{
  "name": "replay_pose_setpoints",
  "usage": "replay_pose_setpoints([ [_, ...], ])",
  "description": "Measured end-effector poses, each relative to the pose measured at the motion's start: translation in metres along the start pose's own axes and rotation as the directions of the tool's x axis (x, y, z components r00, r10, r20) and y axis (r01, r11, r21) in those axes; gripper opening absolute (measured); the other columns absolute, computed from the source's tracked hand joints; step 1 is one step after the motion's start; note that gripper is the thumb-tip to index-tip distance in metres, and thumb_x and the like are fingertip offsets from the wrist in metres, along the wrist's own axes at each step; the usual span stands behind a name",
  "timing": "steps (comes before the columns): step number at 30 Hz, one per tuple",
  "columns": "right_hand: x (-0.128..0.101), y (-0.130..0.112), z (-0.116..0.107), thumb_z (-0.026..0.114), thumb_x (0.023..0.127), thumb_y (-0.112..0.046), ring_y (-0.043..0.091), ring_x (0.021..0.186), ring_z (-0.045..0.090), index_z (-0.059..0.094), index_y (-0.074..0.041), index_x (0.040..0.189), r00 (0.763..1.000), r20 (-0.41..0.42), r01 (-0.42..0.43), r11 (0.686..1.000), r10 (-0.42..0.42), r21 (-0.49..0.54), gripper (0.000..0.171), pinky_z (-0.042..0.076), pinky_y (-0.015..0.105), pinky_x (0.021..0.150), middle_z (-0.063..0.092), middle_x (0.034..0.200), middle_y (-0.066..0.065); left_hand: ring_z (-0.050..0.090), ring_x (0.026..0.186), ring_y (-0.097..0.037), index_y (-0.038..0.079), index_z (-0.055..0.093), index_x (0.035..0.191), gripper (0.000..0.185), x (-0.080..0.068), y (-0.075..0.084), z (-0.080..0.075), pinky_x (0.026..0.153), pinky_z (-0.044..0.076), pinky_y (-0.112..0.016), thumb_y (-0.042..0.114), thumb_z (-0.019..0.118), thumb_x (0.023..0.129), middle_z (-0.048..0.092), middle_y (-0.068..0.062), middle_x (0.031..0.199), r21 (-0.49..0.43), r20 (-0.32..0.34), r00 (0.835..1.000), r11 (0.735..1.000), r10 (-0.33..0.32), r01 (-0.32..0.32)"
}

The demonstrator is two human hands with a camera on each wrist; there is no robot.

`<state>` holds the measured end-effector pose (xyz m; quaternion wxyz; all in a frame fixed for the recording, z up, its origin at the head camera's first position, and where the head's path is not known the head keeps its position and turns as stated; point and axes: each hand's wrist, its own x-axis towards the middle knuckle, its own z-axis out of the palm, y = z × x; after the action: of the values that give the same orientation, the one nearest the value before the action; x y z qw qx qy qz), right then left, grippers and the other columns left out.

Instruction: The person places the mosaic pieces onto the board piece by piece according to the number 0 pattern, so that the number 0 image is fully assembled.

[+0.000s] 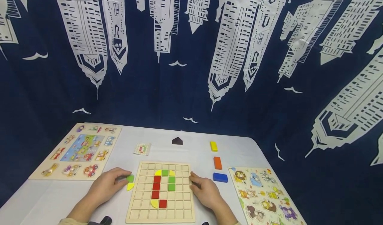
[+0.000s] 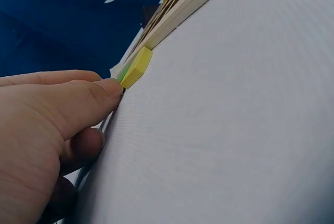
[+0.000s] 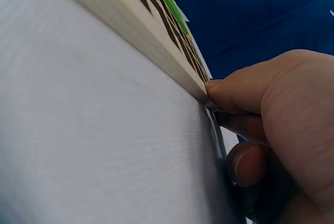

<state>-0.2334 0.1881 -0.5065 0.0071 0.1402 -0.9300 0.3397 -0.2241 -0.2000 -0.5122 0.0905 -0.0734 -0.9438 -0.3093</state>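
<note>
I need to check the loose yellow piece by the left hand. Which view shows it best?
The left wrist view: the yellow piece fills the near ground beside the grid board, just past the left hand. The head view shows it small, below a green piece. The right wrist view misses it.

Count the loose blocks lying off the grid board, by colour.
yellow blocks: 2
green block: 1
orange block: 1
blue block: 1
dark block: 1
Total: 6
</note>
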Motion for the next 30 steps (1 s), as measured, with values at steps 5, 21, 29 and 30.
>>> replay_pose_setpoints([
  [5, 0.0, 0.002, -0.001, 0.07, 0.096, -0.019, 0.027, 0.137, 0.056, 0.07, -0.009, 0.132, 1.0, 0.002, -0.002, 1.0, 0.002, 0.008, 0.037, 0.042, 0.053, 0.112, 0.058, 0.148, -0.001, 0.07, 0.109, -0.021, 0.026, 0.077, 0.114, 0.03, 0.001, -0.001, 0.002, 0.08, 0.053, -0.034, 0.028, 0.084, 0.086, 0.073, 0.009, 0.113, -0.001, -0.007, 1.0, 1.0, -0.003, 0.003],
  [21, 0.0, -0.001, 0.0, 0.07, 0.096, -0.019, 0.028, 0.136, 0.057, 0.07, -0.01, 0.132, 1.0, 0.004, -0.001, 1.0, 0.001, -0.004, 0.037, 0.043, 0.053, 0.111, 0.059, 0.147, 0.0, 0.048, 0.068, 0.006, 0.027, 0.079, 0.112, 0.027, 0.001, 0.06, 0.009, 0.061, 0.044, -0.021, 0.032, 0.084, 0.085, 0.071, 0.018, 0.107, -0.003, 0.004, 0.976, 0.976, 0.217, -0.217],
  [29, 0.0, -0.001, 0.0, 0.07, 0.096, -0.019, 0.028, 0.136, 0.057, 0.07, -0.009, 0.131, 1.0, 0.003, 0.003, 1.0, -0.003, -0.006, 0.037, 0.043, 0.054, 0.111, 0.059, 0.147, 0.0, 0.056, 0.078, 0.004, 0.033, 0.078, 0.095, 0.009, -0.003, 0.102, 0.032, 0.068, 0.051, -0.028, 0.035, 0.082, 0.087, 0.068, 0.023, 0.098, 0.012, 0.14, 0.909, 0.917, 0.393, -0.398],
  [30, 0.0, -0.001, 0.0, 0.07, 0.096, -0.019, 0.028, 0.136, 0.057, 0.07, -0.01, 0.131, 1.0, 0.003, 0.002, 1.0, -0.002, -0.005, 0.037, 0.043, 0.054, 0.111, 0.059, 0.147, 0.0, 0.056, 0.078, 0.005, 0.033, 0.079, 0.094, 0.008, -0.003, 0.106, 0.034, 0.068, 0.051, -0.027, 0.035, 0.082, 0.087, 0.068, 0.023, 0.096, 0.008, 0.148, 0.903, 0.913, 0.403, -0.408],
])
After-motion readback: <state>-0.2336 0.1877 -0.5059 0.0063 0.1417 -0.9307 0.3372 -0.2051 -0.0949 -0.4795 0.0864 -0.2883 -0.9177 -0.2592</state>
